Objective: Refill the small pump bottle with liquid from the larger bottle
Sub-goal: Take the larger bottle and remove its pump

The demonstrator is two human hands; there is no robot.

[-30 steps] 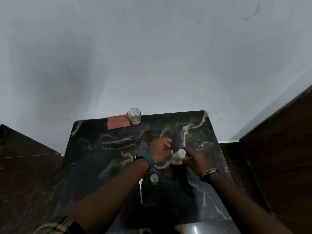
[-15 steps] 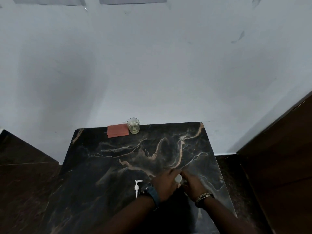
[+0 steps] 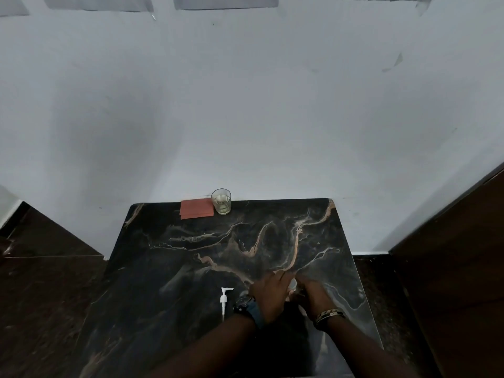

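From my feed, both forearms reach in from the bottom edge and meet over the near right part of the dark marble table (image 3: 191, 241). The left hand (image 3: 270, 294), with a blue-strapped watch (image 3: 249, 309) on its wrist, lies palm down with its fingers curved over something pale; the right hand (image 3: 312, 297), a beaded bracelet (image 3: 328, 314) on its wrist, sits just beside it, fingers bent inward. Between them I can make out only a small white rounded piece, the bottle top (image 3: 293, 284), with both hands closed around it. Which bottle it belongs to I cannot tell, as the bodies are hidden under the hands.

The white pump head (image 3: 224, 301) lies flat on the table just left of the left wrist, nozzle pointing away from me and tube toward me, apart from the hands.

At the far edge, against the grey wall (image 3: 245, 105), stands a clear drinking glass (image 3: 221, 201) with a little pale liquid, touching a reddish-brown card (image 3: 196, 209) on its left.

Compared with half a second ago, the hands hold nearly the same spot, still pressed together on the white top; a second ago they worked farther up the table, with the pump head hidden.
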